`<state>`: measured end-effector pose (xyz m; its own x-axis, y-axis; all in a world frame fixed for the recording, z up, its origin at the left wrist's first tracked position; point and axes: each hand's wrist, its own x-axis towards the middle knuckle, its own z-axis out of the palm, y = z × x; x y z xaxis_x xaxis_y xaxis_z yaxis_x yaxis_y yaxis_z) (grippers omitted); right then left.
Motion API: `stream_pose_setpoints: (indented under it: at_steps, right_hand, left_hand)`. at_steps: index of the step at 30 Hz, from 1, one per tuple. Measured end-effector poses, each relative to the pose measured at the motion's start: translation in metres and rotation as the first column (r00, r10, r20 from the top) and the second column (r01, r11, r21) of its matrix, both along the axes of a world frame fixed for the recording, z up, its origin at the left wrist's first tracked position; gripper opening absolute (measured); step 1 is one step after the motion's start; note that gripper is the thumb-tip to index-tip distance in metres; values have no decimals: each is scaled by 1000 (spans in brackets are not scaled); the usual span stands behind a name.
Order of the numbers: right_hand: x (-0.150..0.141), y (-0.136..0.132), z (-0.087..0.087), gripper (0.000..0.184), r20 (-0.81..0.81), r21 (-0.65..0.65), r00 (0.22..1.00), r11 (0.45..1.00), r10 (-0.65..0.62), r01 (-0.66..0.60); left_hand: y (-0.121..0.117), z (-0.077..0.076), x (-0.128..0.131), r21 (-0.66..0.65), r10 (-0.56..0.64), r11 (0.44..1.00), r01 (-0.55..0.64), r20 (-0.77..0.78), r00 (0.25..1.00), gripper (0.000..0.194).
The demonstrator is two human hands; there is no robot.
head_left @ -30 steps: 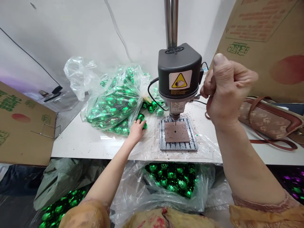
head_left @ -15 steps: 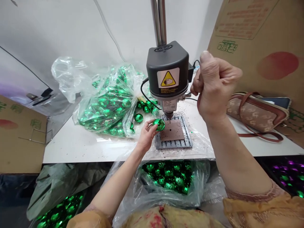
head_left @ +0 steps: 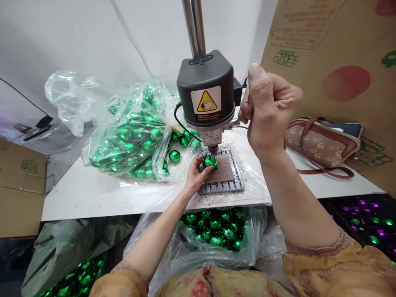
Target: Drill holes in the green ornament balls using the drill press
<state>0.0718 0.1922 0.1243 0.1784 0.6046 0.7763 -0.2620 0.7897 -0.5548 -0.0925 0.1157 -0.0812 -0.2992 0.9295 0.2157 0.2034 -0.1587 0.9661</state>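
My left hand (head_left: 195,176) pinches a shiny green faceted bauble (head_left: 210,162) between thumb and fingers. The bauble sits over the brown board (head_left: 225,171) on the slotted metal base (head_left: 238,181) of a small drill press (head_left: 206,88), right under its chuck (head_left: 213,148). The drill tip is hidden by the bauble. My right hand (head_left: 269,109) is raised in a closed fist at the right of the press head, beside its metal lever hub (head_left: 235,123); the lever it grips is mostly covered by the fingers. A loose green bauble (head_left: 175,156) lies left of the press.
A clear plastic bag (head_left: 123,144) full of green baubles lies on the white table (head_left: 102,198). Below the front edge is an open bag of green baubles (head_left: 216,231). Cardboard boxes (head_left: 309,78) stand on both sides, with a patterned handbag (head_left: 321,142) at right. Dark shavings are scattered about.
My left hand has taken a green bauble from beside the bag and carried it right, onto the board under the chuck. My right fist keeps its place by the press; the view has shifted right.
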Motion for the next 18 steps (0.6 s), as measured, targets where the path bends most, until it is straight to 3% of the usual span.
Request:
stream_pose_setpoints:
  at_steps: [8, 13, 18]
  right_hand:
    - [0, 2, 0, 65, -31, 39, 999, 999, 20, -19]
    - [0, 1, -1, 63, 26, 41, 999, 999, -20, 19]
    - [0, -6, -6, 63, -24, 31, 999, 999, -23, 24]
  left_hand:
    - [-2, 8, 9, -22, -3, 1000, -2, -231, 973, 53]
    - [-2, 4, 18, 13, -114, 993, 116, -113, 987, 54]
    - [-1, 4, 19, 20, -127, 991, 129, -73, 989, 55]
